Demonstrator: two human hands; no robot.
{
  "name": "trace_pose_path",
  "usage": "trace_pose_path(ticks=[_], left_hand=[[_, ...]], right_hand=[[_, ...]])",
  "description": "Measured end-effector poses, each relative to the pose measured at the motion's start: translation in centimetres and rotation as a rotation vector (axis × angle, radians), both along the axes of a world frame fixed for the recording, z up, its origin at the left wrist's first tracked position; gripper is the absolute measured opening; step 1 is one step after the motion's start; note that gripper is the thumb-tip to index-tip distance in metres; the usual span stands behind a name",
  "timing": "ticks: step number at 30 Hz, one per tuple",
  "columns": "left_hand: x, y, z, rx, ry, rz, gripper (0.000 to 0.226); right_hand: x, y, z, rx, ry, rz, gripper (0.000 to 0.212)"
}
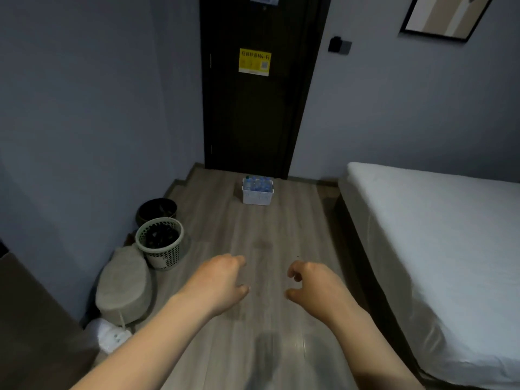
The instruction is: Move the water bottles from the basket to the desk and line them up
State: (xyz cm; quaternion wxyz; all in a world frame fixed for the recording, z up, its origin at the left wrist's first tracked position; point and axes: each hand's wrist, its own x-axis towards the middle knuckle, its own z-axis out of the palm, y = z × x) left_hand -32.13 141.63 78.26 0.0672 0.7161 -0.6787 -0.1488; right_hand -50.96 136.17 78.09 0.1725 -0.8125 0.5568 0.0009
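Note:
A white slatted basket (257,197) stands on the wooden floor just in front of the dark door. Several clear water bottles (258,183) with blue caps stand upright inside it. My left hand (222,282) and my right hand (313,285) reach forward over the floor, well short of the basket. Both hold nothing, with fingers loosely curled and apart. A dark brown desk corner (25,319) shows at the lower left edge.
A bed with a white sheet (439,237) fills the right side. Along the left wall sit a dark bin (157,211), a green-rimmed mesh bin (161,243), a grey cushion-like object (123,288) and a white power strip (112,336). Wooden floor runs between them toward the door (253,108).

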Motion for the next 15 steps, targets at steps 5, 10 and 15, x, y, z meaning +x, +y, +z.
trace_pose_path(ticks=[5,10,15], left_hand=[[7.2,-7.7,0.9,-0.003,-0.001,-0.02,0.043],[12.1,-14.7,0.8,0.022,0.002,-0.067,0.045],[14.6,-21.5,-0.1,0.041,0.031,-0.087,0.041]], right_hand=[[6.4,-7.0,0.1,0.013,-0.018,-0.047,0.042],[11.0,-13.5,-0.7,0.096,-0.015,-0.098,0.041],[13.5,-19.8,-1.8,0.071,-0.017,-0.118,0.04]])
